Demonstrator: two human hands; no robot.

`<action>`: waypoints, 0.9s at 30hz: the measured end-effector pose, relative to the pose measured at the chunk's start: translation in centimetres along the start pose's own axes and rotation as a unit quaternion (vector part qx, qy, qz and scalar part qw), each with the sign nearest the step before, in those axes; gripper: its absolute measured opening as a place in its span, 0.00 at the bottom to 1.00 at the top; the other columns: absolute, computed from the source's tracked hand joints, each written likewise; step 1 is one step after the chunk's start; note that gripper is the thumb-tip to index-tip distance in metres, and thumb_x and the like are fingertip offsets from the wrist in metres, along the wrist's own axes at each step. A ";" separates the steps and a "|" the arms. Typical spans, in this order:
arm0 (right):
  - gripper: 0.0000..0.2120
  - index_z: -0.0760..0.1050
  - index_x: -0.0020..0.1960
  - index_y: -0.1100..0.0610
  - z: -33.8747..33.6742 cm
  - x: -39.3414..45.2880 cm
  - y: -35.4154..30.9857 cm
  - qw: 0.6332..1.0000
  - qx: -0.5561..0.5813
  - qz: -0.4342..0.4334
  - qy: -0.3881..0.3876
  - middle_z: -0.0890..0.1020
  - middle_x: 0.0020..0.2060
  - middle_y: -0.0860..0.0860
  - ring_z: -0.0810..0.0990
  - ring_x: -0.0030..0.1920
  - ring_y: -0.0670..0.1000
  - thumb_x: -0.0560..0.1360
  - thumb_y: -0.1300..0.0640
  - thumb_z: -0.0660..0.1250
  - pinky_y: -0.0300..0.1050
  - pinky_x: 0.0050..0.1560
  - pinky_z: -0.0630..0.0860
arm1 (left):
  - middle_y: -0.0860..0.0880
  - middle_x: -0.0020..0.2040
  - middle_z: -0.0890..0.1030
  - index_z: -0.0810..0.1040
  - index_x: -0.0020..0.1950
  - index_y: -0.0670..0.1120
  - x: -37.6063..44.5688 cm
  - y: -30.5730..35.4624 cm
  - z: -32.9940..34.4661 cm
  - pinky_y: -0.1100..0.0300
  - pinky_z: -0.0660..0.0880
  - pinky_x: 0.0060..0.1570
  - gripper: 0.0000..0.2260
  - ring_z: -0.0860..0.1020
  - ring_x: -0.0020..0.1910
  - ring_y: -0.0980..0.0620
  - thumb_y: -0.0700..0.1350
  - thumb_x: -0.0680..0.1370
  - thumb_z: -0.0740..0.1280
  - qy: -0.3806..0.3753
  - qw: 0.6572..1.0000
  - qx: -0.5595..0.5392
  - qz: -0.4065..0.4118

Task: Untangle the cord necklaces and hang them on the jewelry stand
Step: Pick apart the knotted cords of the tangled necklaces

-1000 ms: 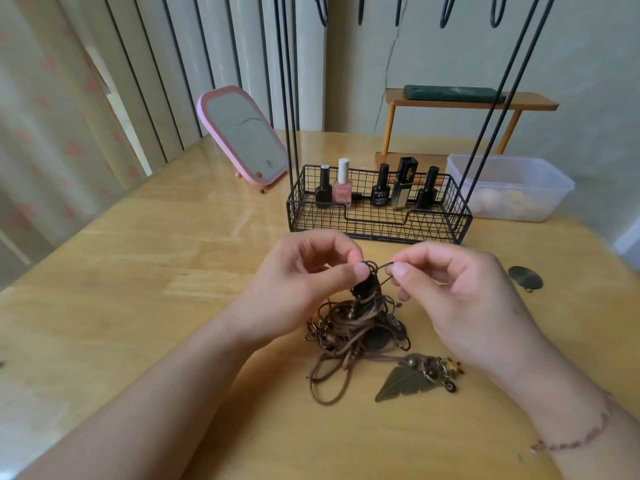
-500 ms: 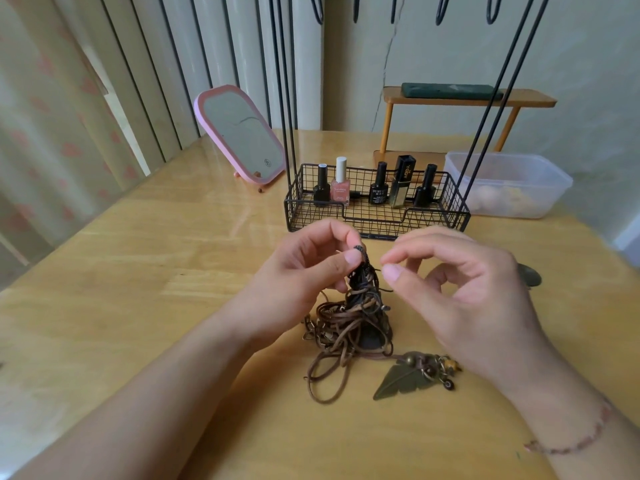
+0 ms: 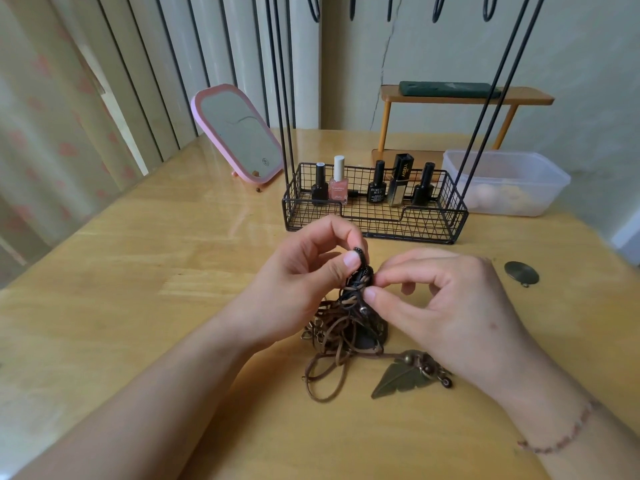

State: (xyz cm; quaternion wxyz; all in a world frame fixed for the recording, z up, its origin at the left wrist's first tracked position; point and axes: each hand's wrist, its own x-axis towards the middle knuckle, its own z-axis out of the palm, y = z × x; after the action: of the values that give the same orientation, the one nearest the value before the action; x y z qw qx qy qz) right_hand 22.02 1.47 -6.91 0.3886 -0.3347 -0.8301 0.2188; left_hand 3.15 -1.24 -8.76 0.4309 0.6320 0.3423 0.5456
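The wooden desk (image 3: 121, 289) is spreading wide and glossy under everything, pale honey grain catching the window light, and the jewelry stand (image 3: 375, 216) is sitting at the far side, a black wire basket with thin black rods climbing out of frame toward hooks that are hanging bare. Nothing is hung yet, so this is looking like the untangling step, early on. The left hand (image 3: 304, 282) is pinching the dark top of the cord necklaces (image 3: 346, 327) between thumb and forefinger, lifting the knot off the desk, while the right hand (image 3: 446, 306) is nipping at a strand just below with its thumb and fingertips, the other fingers curled in. The bundle itself is a snarl of thin brown leathery cord, loops trailing loose toward the viewer, resting between the two wrists. A bronze leaf pendant (image 3: 401, 377), flat and veined, is lying beside the right wrist with small round beads clustered at its stem. The next move, I would judge, is calling for teasing one strand free without tightening the knot.
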 end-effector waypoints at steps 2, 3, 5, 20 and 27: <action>0.06 0.83 0.43 0.47 0.2 -0.1 -0.2 0.999 -0.041 -0.022 0.023 0.81 0.41 0.38 0.79 0.42 0.43 0.67 0.47 0.73 0.41 0.38 0.77 | 0.42 0.44 0.72 0.73 0.51 0.42 -0.1 0.0 0.0 0.61 0.71 0.41 0.02 0.70 0.41 0.47 0.39 0.80 0.64 0.004 1.000 -0.001 -0.003; 0.08 0.81 0.44 0.47 0.1 -0.1 -0.3 0.997 -0.057 -0.030 0.036 0.79 0.43 0.38 0.77 0.42 0.44 0.67 0.45 0.72 0.41 0.36 0.75 | 0.42 0.45 0.72 0.73 0.51 0.42 -0.1 0.0 0.0 0.59 0.71 0.41 0.02 0.69 0.41 0.46 0.41 0.80 0.64 0.007 1.000 -0.004 -0.006; 0.11 0.75 0.42 0.49 0.0 -0.1 -0.4 0.994 -0.078 -0.050 0.056 0.74 0.44 0.39 0.74 0.41 0.46 0.66 0.44 0.72 0.40 0.34 0.70 | 0.42 0.45 0.72 0.74 0.51 0.43 -0.1 0.0 0.0 0.56 0.70 0.40 0.03 0.69 0.41 0.46 0.42 0.80 0.65 0.012 1.000 -0.005 -0.012; 0.11 0.83 0.36 0.46 0.5 -0.2 0.1 0.997 -0.076 0.001 0.001 0.79 0.40 0.38 0.77 0.45 0.44 0.67 0.42 0.66 0.48 0.41 0.78 | 0.42 0.45 0.71 0.75 0.49 0.46 -0.2 -0.2 0.0 0.60 0.70 0.39 0.02 0.67 0.40 0.45 0.44 0.78 0.66 0.006 0.998 -0.041 -0.054; 0.06 0.83 0.36 0.47 0.1 -0.2 -0.2 0.997 -0.067 0.008 -0.026 0.80 0.40 0.37 0.77 0.47 0.44 0.66 0.46 0.70 0.50 0.46 0.78 | 0.42 0.44 0.71 0.75 0.50 0.46 -0.2 -0.3 0.0 0.55 0.69 0.40 0.04 0.66 0.41 0.44 0.45 0.78 0.65 0.000 0.998 -0.047 -0.052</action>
State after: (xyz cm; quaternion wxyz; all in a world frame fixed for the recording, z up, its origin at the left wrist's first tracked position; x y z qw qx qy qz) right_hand 21.95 1.20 -6.95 0.3415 -0.3609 -0.8501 0.1744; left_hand 3.12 -1.28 -9.15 0.4878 0.5925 0.3488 0.5379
